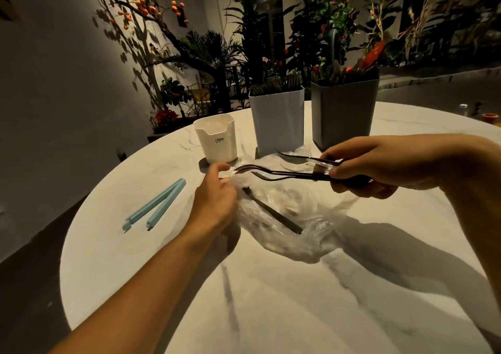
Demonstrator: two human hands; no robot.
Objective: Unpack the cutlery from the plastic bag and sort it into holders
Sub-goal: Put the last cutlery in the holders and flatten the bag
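Forks point(282, 173) gripped by right hand point(385, 164) above plastic bag point(292, 218)

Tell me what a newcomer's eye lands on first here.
The right hand grips a bunch of dark forks over the crumpled plastic bag at the table's middle, while the left hand holds the bag's edge. Behind stand three holders: white, pale blue, grey.

Three holders are standing in a row at the back of the counter point(271, 299): cup point(215, 139) leftmost, bin point(278, 120) in the middle, taller bin point(343, 115) rightmost. The bag point(292, 218) is lying before them, a clip point(156, 204) to its left.
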